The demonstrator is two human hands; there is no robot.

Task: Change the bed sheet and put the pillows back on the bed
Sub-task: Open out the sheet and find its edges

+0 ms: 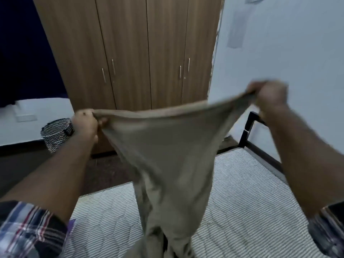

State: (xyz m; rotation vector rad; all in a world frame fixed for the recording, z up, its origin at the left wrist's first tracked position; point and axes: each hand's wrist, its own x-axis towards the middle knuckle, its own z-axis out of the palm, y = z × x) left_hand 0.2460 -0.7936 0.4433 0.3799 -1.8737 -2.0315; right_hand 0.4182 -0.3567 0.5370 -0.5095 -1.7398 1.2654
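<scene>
tan bed sheet [163, 146] — stretched aloft, drooping onto striped bare mattress [242, 202]

Bed sheet [167, 146]: plain khaki woven cloth, matt, soft drape. Mattress [251, 202]: quilted cloth ticking, fine grey-and-white stripes, matt. Bed frame [247, 129]: black painted metal, slight sheen. Wardrobe [130, 53]: wood-grain laminate, smooth, satin; slim bright metal handles [113, 67]. Basket [57, 133]: black-and-white zigzag fabric. Sleeve [28, 229]: checked woven cloth. Wall [288, 43]: smooth matt paint.

Sleeves: plaid shirt, rolled above the elbows
Left sleeve [28, 229]: blue, white, red and dark checks
Right sleeve [329, 226]: same plaid, blurred
Forearms: 2, bare
</scene>
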